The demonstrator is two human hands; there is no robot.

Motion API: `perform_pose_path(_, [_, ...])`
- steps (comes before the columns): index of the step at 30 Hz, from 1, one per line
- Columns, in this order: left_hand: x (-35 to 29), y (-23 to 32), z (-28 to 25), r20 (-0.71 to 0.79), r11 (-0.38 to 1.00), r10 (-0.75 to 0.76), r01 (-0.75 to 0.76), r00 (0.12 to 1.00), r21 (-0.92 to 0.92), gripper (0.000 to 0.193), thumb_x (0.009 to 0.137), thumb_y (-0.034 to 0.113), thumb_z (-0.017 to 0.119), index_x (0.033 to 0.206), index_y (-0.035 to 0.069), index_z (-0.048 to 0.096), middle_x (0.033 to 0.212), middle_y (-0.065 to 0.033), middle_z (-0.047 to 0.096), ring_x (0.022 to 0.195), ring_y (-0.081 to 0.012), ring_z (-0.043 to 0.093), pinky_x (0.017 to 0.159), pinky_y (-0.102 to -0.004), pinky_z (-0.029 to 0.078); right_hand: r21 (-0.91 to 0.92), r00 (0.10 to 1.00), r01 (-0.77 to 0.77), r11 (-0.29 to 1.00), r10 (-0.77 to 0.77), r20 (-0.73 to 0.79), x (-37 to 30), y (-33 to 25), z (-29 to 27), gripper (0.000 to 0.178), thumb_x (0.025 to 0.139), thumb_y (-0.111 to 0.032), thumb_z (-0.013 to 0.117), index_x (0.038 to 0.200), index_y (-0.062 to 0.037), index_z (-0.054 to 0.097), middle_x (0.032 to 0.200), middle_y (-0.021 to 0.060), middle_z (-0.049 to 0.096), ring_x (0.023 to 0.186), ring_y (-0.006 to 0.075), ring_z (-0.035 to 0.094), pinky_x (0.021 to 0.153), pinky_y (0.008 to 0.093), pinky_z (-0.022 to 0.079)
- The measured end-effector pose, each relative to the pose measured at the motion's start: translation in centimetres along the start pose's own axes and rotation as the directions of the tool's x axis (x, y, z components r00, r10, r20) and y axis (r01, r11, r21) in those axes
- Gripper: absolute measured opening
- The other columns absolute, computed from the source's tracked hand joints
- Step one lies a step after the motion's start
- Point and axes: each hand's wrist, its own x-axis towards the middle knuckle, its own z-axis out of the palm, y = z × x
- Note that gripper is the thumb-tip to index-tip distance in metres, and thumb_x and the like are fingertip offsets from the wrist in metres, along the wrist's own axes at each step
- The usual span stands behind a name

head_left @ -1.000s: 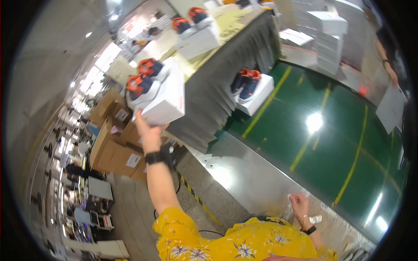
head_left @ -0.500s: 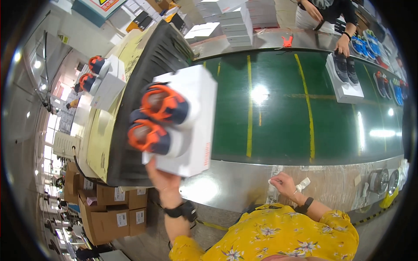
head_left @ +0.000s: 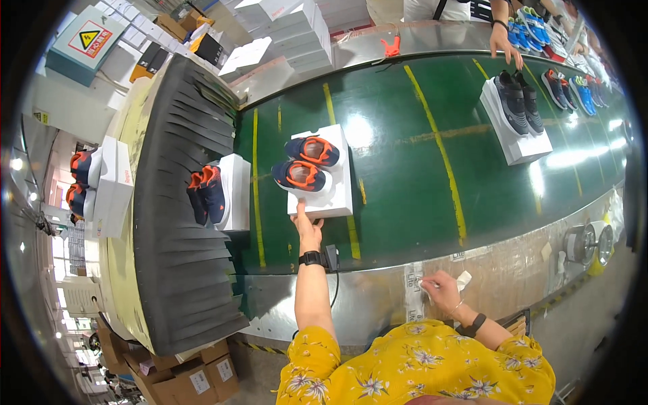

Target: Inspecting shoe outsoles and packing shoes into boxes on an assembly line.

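Note:
My left hand (head_left: 309,228) reaches forward over the green conveyor belt and grips the near edge of a white shoe box (head_left: 343,192). A pair of navy and orange sneakers (head_left: 307,164) lies on that box's lid. Whether the box rests fully on the belt, I cannot tell. My right hand (head_left: 442,291) is held low by the belt's near metal edge, with fingers pinched together. Something small and white shows at its fingertips, too small to name. To the left, another white box (head_left: 236,192) with navy and orange sneakers (head_left: 208,194) sits at the dark strip curtain.
A third box (head_left: 113,192) with sneakers is beyond the curtain (head_left: 192,263). At the far right, a co-worker's hand (head_left: 503,46) is over black sneakers on a white box (head_left: 516,145). Beyond are more shoes, an orange-red clip (head_left: 390,47) and stacked white boxes (head_left: 297,34).
My left hand has carried the box with sneakers away from me, out over the belt. The view has shifted, and the box at the curtain now shows. My right hand stays pinched.

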Motion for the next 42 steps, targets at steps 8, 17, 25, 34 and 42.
perform_pose_path(8, [-1.2,5.1,1.4,0.499,-0.094,0.800,-0.752,0.334,0.653,0.049,0.081,0.007,0.069,0.128,0.012,0.057,0.124,-0.0125,0.054,0.120,-0.0330,0.044,0.104,-0.0467,0.033,0.062,0.999,-0.001,0.998,0.004,-0.049,3.2,-0.8,2.5,0.010,0.084,-0.010,0.077,0.092,-0.0047,0.074,0.078,0.0102,0.063,0.070,0.0245,0.061,0.062,0.0336,0.047])
perform_pose_path(17, [0.5,13.8,10.5,0.993,-0.700,0.047,-0.705,0.111,0.112,0.042,0.078,-0.002,0.063,0.115,0.015,0.068,0.127,0.0007,0.058,0.115,-0.0285,0.050,0.100,-0.0435,0.038,0.079,0.996,-0.004,0.997,0.010,-0.084,4.0,-1.4,2.8,0.010,0.083,-0.007,0.077,0.092,-0.0037,0.074,0.080,0.0105,0.064,0.073,0.0246,0.062,0.063,0.0335,0.049])
perform_pose_path(25, [-1.5,16.5,8.1,0.945,-0.465,0.296,-0.843,0.139,0.270,0.031,0.076,0.004,0.066,0.106,0.012,0.070,0.104,-0.0022,0.067,0.100,-0.0249,0.052,0.090,-0.0351,0.042,0.059,0.993,0.006,0.998,0.001,-0.114,3.2,-0.2,1.9,0.011,0.082,-0.005,0.077,0.092,-0.0038,0.074,0.081,0.0101,0.065,0.074,0.0246,0.063,0.064,0.0333,0.050])
perform_pose_path(34, [-12.7,10.3,-5.8,0.532,0.949,0.311,-0.288,0.788,-0.128,0.036,0.101,0.022,0.056,0.130,0.001,0.056,0.117,-0.0089,0.068,0.099,-0.0163,0.067,0.085,-0.0328,0.056,0.043,0.997,0.062,0.997,-0.060,-0.038,2.2,-0.8,2.3,0.009,0.083,-0.007,0.076,0.091,-0.0040,0.073,0.077,0.0094,0.061,0.070,0.0235,0.059,0.062,0.0324,0.047])
perform_pose_path(42, [-16.4,2.8,-11.0,0.507,0.972,0.210,-0.233,0.836,-0.018,0.038,0.102,0.024,0.053,0.133,0.001,0.054,0.121,-0.0104,0.067,0.104,-0.0174,0.066,0.088,-0.0329,0.056,0.058,0.992,0.119,0.991,-0.120,0.024,0.4,-1.3,0.9,0.010,0.085,-0.005,0.075,0.094,-0.0037,0.073,0.078,0.0082,0.060,0.070,0.0212,0.057,0.061,0.0308,0.045])
